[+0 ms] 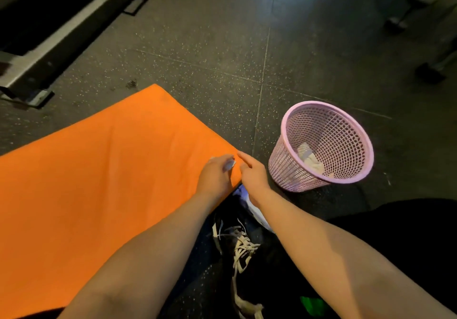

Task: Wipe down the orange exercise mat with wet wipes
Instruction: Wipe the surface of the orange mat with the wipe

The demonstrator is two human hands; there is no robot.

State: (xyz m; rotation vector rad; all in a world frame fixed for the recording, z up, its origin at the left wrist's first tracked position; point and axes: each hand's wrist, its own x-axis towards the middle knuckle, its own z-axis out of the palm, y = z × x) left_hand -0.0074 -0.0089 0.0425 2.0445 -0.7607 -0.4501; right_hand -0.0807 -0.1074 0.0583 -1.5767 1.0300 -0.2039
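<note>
Head view: flat orange foam exercise mat (pixel 103 170) lies on the dark speckled rubber floor (pixel 210 53), running from 8 o'clock up toward centre frame. Left hand (pixel 215 176) rests on the mat's near right-hand edge, fingers curled round a small crumpled pale wet wipe (pixel 230 164). Right hand (pixel 253 176) sits just beside it at 3 o'clock, index finger out toward the mat edge, other fingers loosely bent, grasping nothing that shows. Pink plastic mesh wastebasket (pixel 321 145) stands near, further out at 3 o'clock, with white used wipes in its bottom. Black-and-white laced sneaker (pixel 241 247) at 6 o'clock, close to the mat's edge. White-and-blue object (pixel 243 192) under the right wrist, possibly the wipe pack; too hidden to be sure. Risks as judged: the wipe is balled small, so strokes may cover little and leave streaks or missed bands, above all toward the far corner at 11 o'clock. A hard push could ruck or slide the light mat on the floor. The shoe could scuff a cleaned strip. A careless toss could miss or tip the basket.
</note>
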